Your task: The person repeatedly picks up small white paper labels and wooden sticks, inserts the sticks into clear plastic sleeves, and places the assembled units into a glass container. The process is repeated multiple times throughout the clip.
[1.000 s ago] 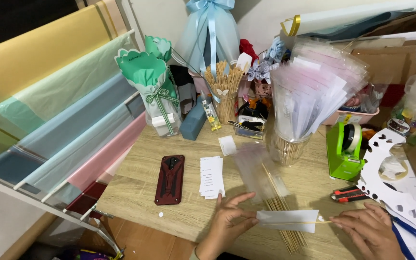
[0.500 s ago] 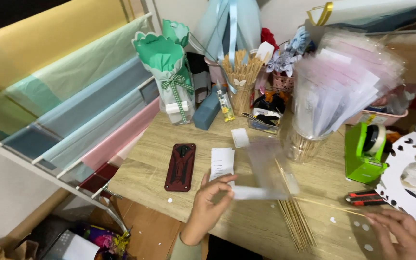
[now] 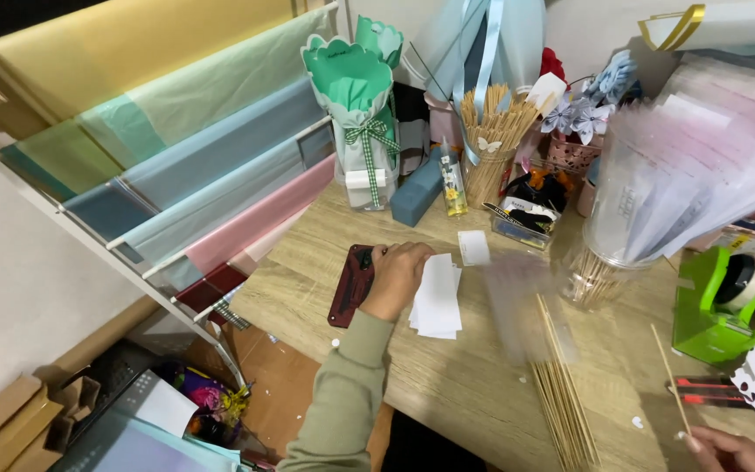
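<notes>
The fingers (image 3: 376, 260) of the left hand (image 3: 395, 278) are curled loosely over the top end of the dark red phone (image 3: 351, 284), resting on it rather than gripping; half a second ago that hand was lifting a clear sleeve over the bench, and the sleeve has since left it, showing now only as a blurred clear sheet (image 3: 517, 293) lying near the skewers. The phone lies flat on the wooden bench (image 3: 465, 393), close to its left edge, with a small stack of white paper slips (image 3: 437, 297) just beside the hand on the other side. The right hand (image 3: 727, 450) sits low at the bench's near right corner, pinching one thin wooden stick (image 3: 666, 380) at its lower end; it was lying flat and empty a moment ago. Between the hands a bundle of bamboo skewers (image 3: 561, 393) lies on the wood. Further out stand a green tape dispenser (image 3: 714, 306), a glass jar of clear sleeves (image 3: 648, 210), and a green paper bouquet wrap (image 3: 356, 114), with rolls of coloured wrapping paper (image 3: 185, 166) racked along the left.
</notes>
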